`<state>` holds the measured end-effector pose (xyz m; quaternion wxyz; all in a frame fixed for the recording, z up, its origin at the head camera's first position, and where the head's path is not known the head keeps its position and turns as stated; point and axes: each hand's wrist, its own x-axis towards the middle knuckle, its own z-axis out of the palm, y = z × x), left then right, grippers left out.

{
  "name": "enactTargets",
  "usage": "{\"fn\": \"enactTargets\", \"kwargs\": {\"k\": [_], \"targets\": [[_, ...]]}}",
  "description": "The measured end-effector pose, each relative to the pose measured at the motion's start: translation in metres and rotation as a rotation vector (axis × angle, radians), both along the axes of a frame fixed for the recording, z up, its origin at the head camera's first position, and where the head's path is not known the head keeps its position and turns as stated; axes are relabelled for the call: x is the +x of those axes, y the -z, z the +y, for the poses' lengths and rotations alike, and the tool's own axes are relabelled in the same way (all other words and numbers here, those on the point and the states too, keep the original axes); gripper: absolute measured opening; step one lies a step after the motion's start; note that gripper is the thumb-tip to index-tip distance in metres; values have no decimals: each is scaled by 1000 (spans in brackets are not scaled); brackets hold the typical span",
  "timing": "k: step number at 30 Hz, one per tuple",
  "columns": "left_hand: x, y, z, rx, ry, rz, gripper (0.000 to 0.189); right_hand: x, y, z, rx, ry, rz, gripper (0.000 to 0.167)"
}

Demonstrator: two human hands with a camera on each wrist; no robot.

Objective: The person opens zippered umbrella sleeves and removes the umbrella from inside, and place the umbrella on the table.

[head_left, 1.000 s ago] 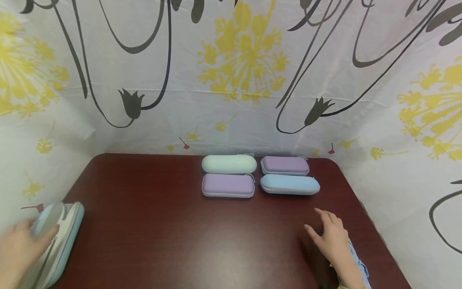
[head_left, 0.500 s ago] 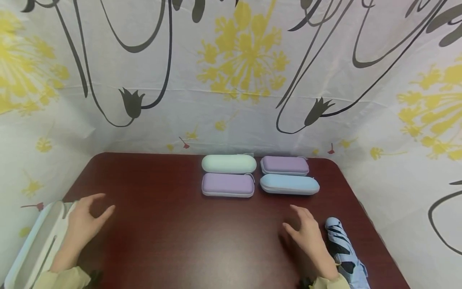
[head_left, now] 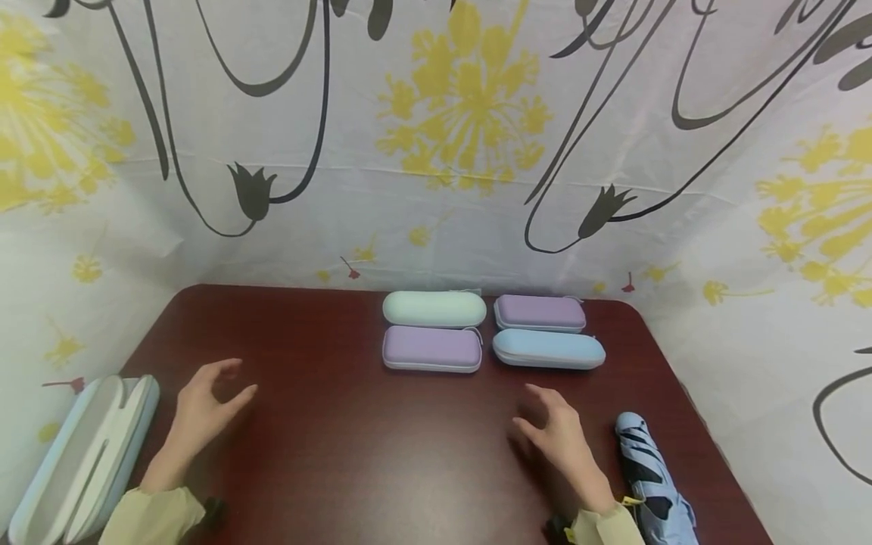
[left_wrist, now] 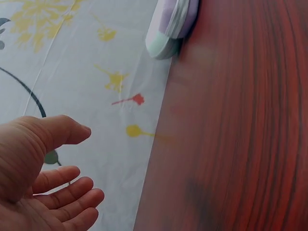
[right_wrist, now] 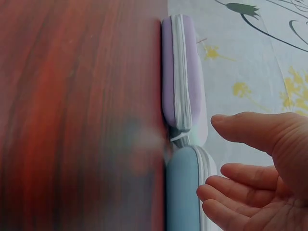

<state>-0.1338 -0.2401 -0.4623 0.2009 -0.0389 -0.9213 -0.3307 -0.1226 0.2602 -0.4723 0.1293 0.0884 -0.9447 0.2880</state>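
Note:
My left hand (head_left: 204, 409) hovers over the left part of the table, fingers relaxed and thumb apart, holding nothing. Left of it lies a long pale case (head_left: 88, 462), light blue outside and whitish inside. My right hand (head_left: 562, 435) is likewise relaxed and holds nothing, a little in front of a light blue zip case (head_left: 548, 349). Beside my right forearm lies a folded light blue umbrella (head_left: 643, 462). In the right wrist view, the right hand (right_wrist: 255, 178) overlaps the blue case (right_wrist: 183, 192); in the left wrist view, the left hand (left_wrist: 53, 178) has bare fingers.
At the back stand a mint green case (head_left: 434, 309), a lilac case (head_left: 432, 349) before it, and a purple case (head_left: 540, 312) behind the blue one. The dark red wooden table (head_left: 306, 454) ends against a patterned cloth (head_left: 327, 151) around its back and sides.
My left hand has left the pale case and moved right over the table. My right hand has moved left, away from the umbrella, which now shows. The cases have stayed put.

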Motion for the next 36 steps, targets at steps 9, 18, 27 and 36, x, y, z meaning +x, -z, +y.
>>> {"fn": "enactTargets", "kwargs": {"k": [9, 18, 27, 36], "targets": [[-20, 6, 28, 70, 83, -44, 46, -23, 0, -17, -58, -61, 59, 52], [-48, 13, 66, 196, 187, -79, 44, -51, 3, -38, -139, -60, 31, 52], [-82, 17, 117, 393, 265, -281, 47, -73, 4, -48, -243, -43, -45, 55], [-109, 26, 157, 492, 262, -455, 63, -84, 11, -58, -299, -15, -106, 51]]}}
